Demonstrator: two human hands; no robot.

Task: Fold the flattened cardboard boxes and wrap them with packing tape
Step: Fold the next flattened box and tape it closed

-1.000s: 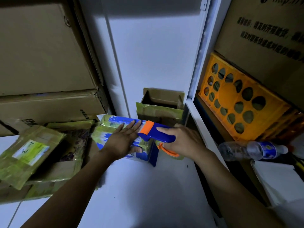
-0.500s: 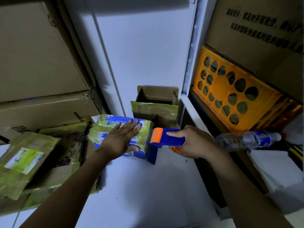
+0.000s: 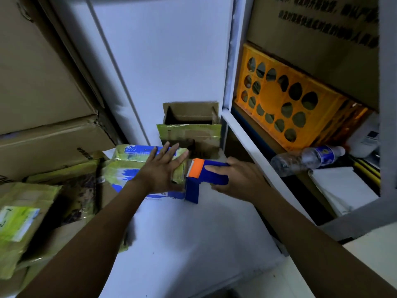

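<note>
Left hand (image 3: pixel 163 172) lies flat, fingers straight, pressing on top of the taped blue-white box (image 3: pixel 129 168) on the white tabletop (image 3: pixel 193 233). Right hand (image 3: pixel 238 180) grasps the blue-orange tape dispenser (image 3: pixel 207 179), its head at the box's right end. Box print is blurred and unreadable.

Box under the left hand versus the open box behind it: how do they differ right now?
The near box is closed and blue-printed; the open box is plain brown, its top open. The left hand presses flat on the near box; no hand touches the open box. Both carry yellowish tape.
</note>
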